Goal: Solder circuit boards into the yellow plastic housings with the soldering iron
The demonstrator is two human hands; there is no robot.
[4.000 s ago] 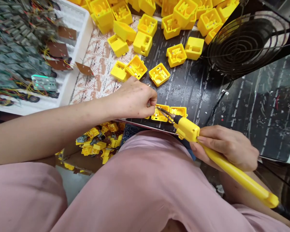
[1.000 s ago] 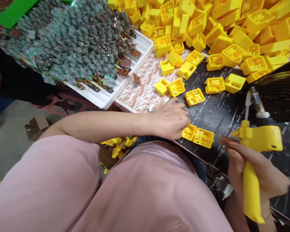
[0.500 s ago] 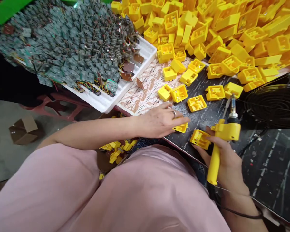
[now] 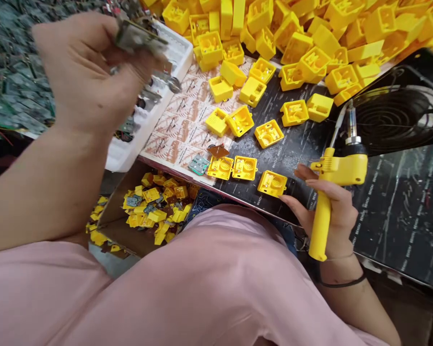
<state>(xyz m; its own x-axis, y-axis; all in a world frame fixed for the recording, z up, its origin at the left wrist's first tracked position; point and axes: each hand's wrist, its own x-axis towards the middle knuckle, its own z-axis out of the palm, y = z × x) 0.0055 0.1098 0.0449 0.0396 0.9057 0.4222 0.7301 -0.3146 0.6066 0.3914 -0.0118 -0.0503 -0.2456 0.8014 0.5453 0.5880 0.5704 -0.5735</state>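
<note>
My left hand (image 4: 94, 77) is raised over the white foam tray's edge, its fingers closed on a grey-green circuit board (image 4: 139, 38). Motion blurs the board, and a small round part on wires hangs near it. In my right hand (image 4: 332, 211) rests a yellow soldering gun (image 4: 321, 216), tip pointing up and away. The right thumb is beside an open yellow plastic case (image 4: 272, 183) at the table's front edge. Left of that case lie another open case (image 4: 244, 167) and one more (image 4: 220, 168), with a brown plate (image 4: 218, 151) and a circuit board (image 4: 198, 164) beside it.
Many circuit boards (image 4: 14, 81) fill the left side around the foam tray (image 4: 126, 158). Yellow cases (image 4: 296, 48) are heaped at the back. A black fan (image 4: 393, 110) stands at the right. Below the table edge, a cardboard box (image 4: 119, 221) holds yellow pieces and boards.
My left hand has moved from a yellow case at the table edge up to the tray and now holds a circuit board. My right thumb has come off the underside of the nearest case.
</note>
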